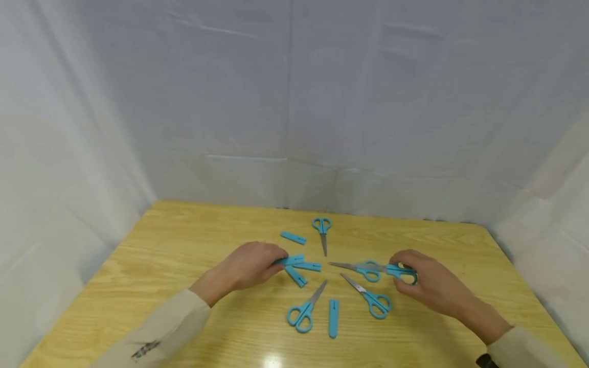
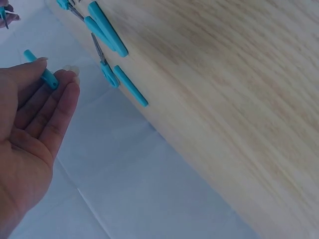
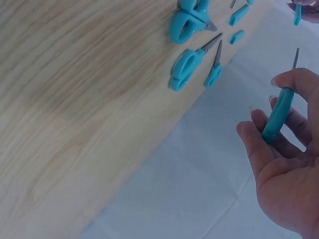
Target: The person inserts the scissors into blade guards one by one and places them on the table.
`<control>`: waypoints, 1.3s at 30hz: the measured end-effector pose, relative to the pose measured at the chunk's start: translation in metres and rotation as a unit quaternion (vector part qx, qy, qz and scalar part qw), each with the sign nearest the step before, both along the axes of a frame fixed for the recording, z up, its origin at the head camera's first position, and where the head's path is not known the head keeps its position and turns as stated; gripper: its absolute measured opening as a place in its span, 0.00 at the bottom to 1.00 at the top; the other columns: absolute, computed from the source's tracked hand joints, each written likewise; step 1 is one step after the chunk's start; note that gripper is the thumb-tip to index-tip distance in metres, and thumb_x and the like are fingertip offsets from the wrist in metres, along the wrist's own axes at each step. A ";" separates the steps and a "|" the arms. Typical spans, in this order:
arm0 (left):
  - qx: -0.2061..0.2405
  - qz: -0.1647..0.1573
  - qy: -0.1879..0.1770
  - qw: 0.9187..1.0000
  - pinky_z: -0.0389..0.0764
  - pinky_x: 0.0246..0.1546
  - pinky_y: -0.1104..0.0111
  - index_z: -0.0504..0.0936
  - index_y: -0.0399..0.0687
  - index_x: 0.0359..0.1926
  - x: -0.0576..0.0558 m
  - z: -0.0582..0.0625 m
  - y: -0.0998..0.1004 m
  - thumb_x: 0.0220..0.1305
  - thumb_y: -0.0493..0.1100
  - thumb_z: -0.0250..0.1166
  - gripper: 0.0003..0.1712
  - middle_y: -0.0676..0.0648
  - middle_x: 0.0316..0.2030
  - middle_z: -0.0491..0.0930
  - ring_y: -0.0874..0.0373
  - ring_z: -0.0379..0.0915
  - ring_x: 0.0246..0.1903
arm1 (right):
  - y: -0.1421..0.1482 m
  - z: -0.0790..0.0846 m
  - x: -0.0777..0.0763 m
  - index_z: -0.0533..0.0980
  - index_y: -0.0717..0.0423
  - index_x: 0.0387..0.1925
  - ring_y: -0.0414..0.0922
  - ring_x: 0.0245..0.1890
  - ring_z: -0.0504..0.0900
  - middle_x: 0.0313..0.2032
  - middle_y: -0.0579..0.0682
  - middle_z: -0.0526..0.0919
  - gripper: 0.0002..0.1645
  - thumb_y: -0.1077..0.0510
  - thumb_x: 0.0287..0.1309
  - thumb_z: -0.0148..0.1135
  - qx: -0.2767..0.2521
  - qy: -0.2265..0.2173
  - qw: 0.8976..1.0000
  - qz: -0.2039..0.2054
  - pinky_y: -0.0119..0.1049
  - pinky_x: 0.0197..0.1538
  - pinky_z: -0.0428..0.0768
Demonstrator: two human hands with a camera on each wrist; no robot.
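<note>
My left hand (image 1: pixel 252 263) pinches a blue scissor blade cover (image 1: pixel 294 260) between thumb and fingers; the cover (image 2: pixel 50 78) points away from the palm in the left wrist view. Just past it on the table lie two more covers, one (image 1: pixel 310 267) pointing right and one (image 1: pixel 296 277) slanting toward me. On the right, my right hand (image 1: pixel 430 281) grips blue-handled scissors (image 1: pixel 394 269) by the handles, with their closed blades pointing left. Those handles (image 3: pixel 279 117) sit between thumb and fingers in the right wrist view. The held blades overlap another pair of scissors (image 1: pixel 368 276) lying beneath.
More uncovered scissors lie at the back (image 1: pixel 323 240), at the front (image 1: pixel 301 313) and toward the right (image 1: pixel 375 301). One loose cover (image 1: pixel 293 237) is at the back, another cover (image 1: pixel 333 319) at the front. White sheeting (image 1: pixel 285 102) surrounds the wooden table (image 1: pixel 184 230).
</note>
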State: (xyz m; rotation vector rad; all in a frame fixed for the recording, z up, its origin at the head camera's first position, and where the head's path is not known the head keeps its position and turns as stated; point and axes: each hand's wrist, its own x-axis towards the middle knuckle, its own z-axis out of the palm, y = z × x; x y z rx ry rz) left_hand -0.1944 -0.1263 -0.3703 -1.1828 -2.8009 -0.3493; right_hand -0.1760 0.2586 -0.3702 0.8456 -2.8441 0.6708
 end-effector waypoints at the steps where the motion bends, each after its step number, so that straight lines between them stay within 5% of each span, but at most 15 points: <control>1: 0.001 -0.001 0.002 1.000 0.79 0.37 0.64 0.82 0.44 0.43 0.002 -0.001 -0.001 0.65 0.41 0.63 0.08 0.51 0.37 0.82 0.58 0.78 0.36 | -0.003 -0.001 0.000 0.76 0.45 0.44 0.40 0.40 0.78 0.47 0.42 0.77 0.12 0.57 0.58 0.65 -0.004 0.001 1.000 0.002 0.40 0.40 0.79; 26: 0.019 -0.003 0.007 1.000 0.80 0.37 0.65 0.84 0.43 0.44 0.020 -0.014 0.002 0.64 0.43 0.64 0.11 0.50 0.37 0.83 0.58 0.79 0.36 | -0.046 -0.014 0.013 0.77 0.45 0.45 0.44 0.48 0.79 0.49 0.44 0.78 0.11 0.53 0.60 0.64 -0.045 -0.055 0.997 0.027 0.40 0.47 0.80; 39: 0.034 -0.021 -0.009 0.999 0.80 0.34 0.70 0.84 0.44 0.44 0.028 -0.017 0.005 0.64 0.43 0.64 0.10 0.51 0.37 0.83 0.62 0.79 0.35 | -0.060 -0.023 0.020 0.77 0.41 0.42 0.40 0.45 0.79 0.45 0.37 0.77 0.07 0.51 0.62 0.63 -0.057 -0.023 0.998 0.023 0.39 0.46 0.80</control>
